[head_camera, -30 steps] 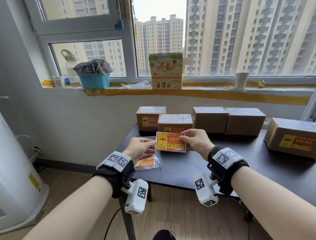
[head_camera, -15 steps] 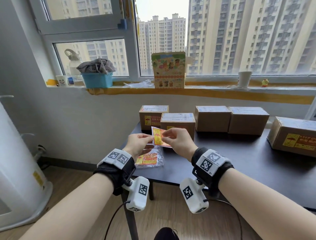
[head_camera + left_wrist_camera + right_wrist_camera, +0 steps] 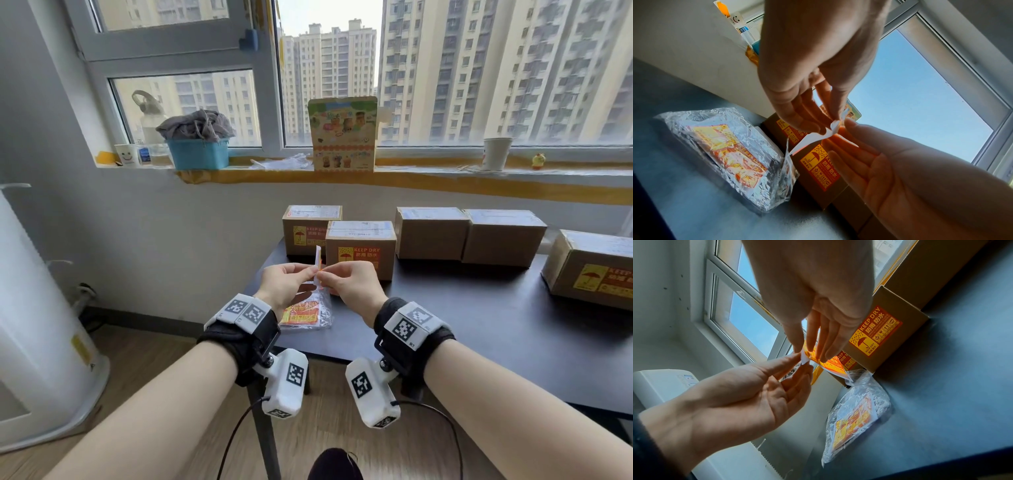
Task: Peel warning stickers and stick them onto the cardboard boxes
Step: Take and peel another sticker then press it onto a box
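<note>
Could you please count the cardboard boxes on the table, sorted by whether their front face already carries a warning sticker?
Boxes with a sticker on the front: 3 (back-left box, front-left box, far-right box)
Boxes with a bare front: 2 (middle box, box to its right)
Total: 5

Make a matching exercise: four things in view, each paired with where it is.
1. sticker
2. sticker bag
3. paper cup
4. blue basket

A. on the windowsill, right
B. pinched between both hands
C. on the windowsill, left, cloth on top
D. lying on the table near its left edge

Pairs: 1-B, 2-D, 3-A, 4-C
</note>
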`<state>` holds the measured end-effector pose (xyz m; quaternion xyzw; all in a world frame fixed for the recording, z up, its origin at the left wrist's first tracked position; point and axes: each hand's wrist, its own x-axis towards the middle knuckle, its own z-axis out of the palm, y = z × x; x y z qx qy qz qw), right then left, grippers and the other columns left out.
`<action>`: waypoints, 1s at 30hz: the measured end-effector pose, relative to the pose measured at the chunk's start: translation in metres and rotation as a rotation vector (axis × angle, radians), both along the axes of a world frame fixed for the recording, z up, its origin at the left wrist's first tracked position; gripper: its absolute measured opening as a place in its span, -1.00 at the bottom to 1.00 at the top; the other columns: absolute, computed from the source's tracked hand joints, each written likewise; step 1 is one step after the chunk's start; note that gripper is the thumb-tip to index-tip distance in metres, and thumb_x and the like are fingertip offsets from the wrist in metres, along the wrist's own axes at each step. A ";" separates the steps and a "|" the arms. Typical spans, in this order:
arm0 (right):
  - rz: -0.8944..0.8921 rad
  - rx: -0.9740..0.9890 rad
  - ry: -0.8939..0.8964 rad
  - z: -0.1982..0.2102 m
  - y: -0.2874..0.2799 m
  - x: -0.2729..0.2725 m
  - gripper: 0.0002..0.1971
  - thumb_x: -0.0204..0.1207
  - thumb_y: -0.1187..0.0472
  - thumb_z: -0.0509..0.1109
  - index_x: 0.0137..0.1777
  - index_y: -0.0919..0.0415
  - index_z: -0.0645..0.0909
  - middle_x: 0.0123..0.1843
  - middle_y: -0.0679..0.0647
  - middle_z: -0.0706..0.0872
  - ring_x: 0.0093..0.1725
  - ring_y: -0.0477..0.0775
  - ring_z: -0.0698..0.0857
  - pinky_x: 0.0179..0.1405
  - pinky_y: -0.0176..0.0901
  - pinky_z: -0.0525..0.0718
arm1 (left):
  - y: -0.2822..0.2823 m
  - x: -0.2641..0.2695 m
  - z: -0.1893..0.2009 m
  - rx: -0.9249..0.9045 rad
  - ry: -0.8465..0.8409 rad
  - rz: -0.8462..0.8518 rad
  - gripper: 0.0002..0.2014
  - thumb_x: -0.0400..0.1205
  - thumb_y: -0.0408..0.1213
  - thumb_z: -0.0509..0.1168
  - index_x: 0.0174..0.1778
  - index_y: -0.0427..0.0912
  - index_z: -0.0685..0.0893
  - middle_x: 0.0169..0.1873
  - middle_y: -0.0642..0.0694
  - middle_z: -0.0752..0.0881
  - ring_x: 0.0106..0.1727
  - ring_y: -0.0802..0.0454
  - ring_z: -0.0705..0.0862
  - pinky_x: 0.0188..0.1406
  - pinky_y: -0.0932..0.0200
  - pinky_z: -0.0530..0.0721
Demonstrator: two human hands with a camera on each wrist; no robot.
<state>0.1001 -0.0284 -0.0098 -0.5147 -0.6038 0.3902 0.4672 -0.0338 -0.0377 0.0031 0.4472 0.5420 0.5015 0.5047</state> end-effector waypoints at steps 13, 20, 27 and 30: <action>-0.052 -0.025 0.073 -0.006 0.003 0.007 -0.93 0.51 0.27 0.44 -0.17 0.17 0.74 -0.08 0.15 0.80 0.02 0.15 0.77 0.14 0.11 0.74 | 0.002 -0.002 -0.004 0.003 -0.006 0.015 -0.94 0.60 -0.36 0.35 -0.15 -0.23 0.72 -0.14 -0.24 0.75 -0.20 -0.09 0.75 -0.07 0.05 0.75; -0.077 -0.074 0.202 0.001 0.002 0.026 -0.86 0.56 0.36 0.34 -0.21 0.18 0.62 -0.01 0.27 0.73 -0.02 0.21 0.75 -0.07 -0.10 0.77 | 0.007 -0.023 -0.005 0.001 0.027 0.136 -0.91 0.62 -0.44 0.32 -0.21 -0.25 0.63 -0.21 -0.24 0.67 -0.33 -0.02 0.70 -0.40 0.30 0.74; -0.139 -0.090 0.253 0.004 0.005 0.047 -0.94 0.59 0.38 0.29 -0.05 0.32 0.60 -0.06 0.24 0.70 -0.22 0.08 0.72 -0.23 -0.23 0.75 | 0.013 -0.041 -0.020 -0.031 0.022 0.228 -0.93 0.61 -0.51 0.29 -0.02 -0.43 0.61 -0.24 -0.27 0.66 -0.39 -0.01 0.70 -0.47 0.32 0.72; -0.166 -0.094 0.256 0.003 0.006 0.055 -0.92 0.59 0.38 0.28 -0.01 0.33 0.60 -0.02 0.26 0.70 -0.21 0.09 0.73 -0.22 -0.22 0.75 | 0.015 -0.046 -0.030 -0.063 0.025 0.261 -0.92 0.61 -0.55 0.26 0.00 -0.46 0.60 -0.20 -0.31 0.64 -0.46 0.01 0.71 -0.56 0.36 0.70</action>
